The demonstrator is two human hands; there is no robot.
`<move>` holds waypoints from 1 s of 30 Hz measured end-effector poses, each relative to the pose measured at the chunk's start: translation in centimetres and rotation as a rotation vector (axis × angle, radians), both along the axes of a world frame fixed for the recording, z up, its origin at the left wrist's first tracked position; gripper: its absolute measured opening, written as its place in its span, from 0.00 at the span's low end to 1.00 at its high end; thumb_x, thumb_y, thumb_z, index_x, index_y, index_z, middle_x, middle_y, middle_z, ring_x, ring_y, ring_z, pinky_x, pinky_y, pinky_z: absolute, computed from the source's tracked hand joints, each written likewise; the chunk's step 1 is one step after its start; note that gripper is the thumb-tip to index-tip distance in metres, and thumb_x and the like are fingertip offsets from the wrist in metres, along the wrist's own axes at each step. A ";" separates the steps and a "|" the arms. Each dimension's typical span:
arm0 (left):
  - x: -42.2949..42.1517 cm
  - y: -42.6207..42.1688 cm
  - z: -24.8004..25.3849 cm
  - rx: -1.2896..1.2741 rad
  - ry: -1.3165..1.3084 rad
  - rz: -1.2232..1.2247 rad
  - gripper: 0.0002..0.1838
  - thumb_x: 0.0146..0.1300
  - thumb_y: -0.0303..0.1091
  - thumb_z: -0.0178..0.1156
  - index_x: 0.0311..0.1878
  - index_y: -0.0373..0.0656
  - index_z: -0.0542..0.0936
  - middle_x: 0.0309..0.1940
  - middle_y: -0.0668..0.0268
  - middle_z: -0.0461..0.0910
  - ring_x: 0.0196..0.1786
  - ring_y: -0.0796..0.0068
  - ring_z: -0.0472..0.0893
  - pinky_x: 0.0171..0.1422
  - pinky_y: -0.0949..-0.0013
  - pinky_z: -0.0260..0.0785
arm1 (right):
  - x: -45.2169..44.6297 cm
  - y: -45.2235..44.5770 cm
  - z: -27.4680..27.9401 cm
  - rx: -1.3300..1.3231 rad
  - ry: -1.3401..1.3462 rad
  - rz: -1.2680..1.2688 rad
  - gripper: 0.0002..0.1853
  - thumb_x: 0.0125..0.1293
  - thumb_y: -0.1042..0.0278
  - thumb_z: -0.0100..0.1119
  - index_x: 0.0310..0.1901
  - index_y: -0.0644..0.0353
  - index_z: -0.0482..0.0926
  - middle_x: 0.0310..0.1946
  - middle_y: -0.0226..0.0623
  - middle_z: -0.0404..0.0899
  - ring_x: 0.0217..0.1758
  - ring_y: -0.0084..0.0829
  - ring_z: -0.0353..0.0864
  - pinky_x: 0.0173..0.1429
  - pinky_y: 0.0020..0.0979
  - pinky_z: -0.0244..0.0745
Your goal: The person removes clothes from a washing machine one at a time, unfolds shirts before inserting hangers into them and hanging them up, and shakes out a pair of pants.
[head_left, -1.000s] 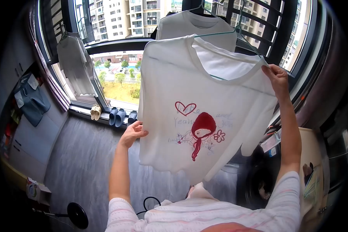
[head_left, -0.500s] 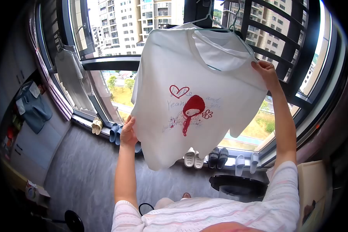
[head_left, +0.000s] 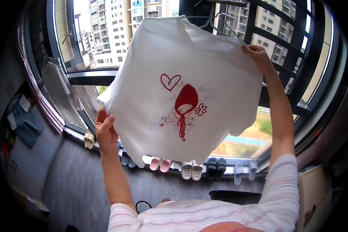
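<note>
A white T-shirt [head_left: 143, 58] with a red heart, a red-hooded figure and faint lettering hangs spread in front of me. Its neckline is around a pale green hanger [head_left: 210, 20], which hooks up at the dark window frame. My left hand [head_left: 106, 130] pinches the shirt's left side near the sleeve edge, thumb on top. At the right shoulder, my right hand [head_left: 256, 55] grips the fabric between thumb and fingers. The far side of the shirt is hidden.
Beneath the window stand pink slippers [head_left: 161, 164], white slippers [head_left: 191, 170], black slippers [head_left: 216, 168] and grey slippers [head_left: 245, 171]. Another garment [head_left: 58, 81] hangs at the left. A black round-edged object [head_left: 236, 196] is low in front of me, and a blue-grey bag [head_left: 25, 120] hangs on the cabinet.
My left hand has moved left and a little up, pulling the shirt's side outward. My right hand stays on the shoulder, slightly higher. Pink slippers have come into view below the hem.
</note>
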State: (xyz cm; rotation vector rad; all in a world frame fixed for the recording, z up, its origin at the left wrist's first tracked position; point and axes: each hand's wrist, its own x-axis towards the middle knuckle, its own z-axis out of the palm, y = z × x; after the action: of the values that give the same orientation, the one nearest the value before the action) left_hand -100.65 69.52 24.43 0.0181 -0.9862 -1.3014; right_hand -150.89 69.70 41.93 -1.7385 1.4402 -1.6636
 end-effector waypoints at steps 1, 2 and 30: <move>0.1 -0.7 -0.3 0.029 0.010 0.004 0.14 0.54 0.21 0.57 0.44 0.45 0.76 0.43 0.60 0.77 0.46 0.65 0.78 0.50 0.61 0.73 | 0.1 -0.7 0.2 0.020 0.021 0.033 0.10 0.55 0.60 0.63 0.28 0.58 0.80 0.19 0.23 0.75 0.20 0.12 0.71 0.24 0.15 0.65; 0.8 -1.4 -0.9 0.060 0.023 0.006 0.13 0.54 0.22 0.57 0.44 0.44 0.76 0.43 0.59 0.77 0.46 0.64 0.78 0.50 0.61 0.73 | 0.4 -1.1 0.2 0.042 0.044 0.064 0.10 0.56 0.61 0.63 0.29 0.58 0.80 0.20 0.23 0.76 0.20 0.12 0.72 0.24 0.15 0.65; -2.2 -12.5 -18.9 0.574 -1.134 0.165 0.12 0.47 0.32 0.67 0.36 0.41 0.78 0.31 0.69 0.79 0.35 0.78 0.76 0.38 0.75 0.64 | 0.2 4.4 -40.4 0.618 -0.018 -0.329 0.21 0.51 0.55 0.60 0.43 0.60 0.77 0.41 0.42 0.78 0.45 0.37 0.76 0.51 0.35 0.67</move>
State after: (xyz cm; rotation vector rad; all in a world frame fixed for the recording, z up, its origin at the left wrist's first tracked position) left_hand -102.85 56.99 5.49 1.3690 -1.4419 -1.3580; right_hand -150.66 74.13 1.56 -1.1866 2.0376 -1.1655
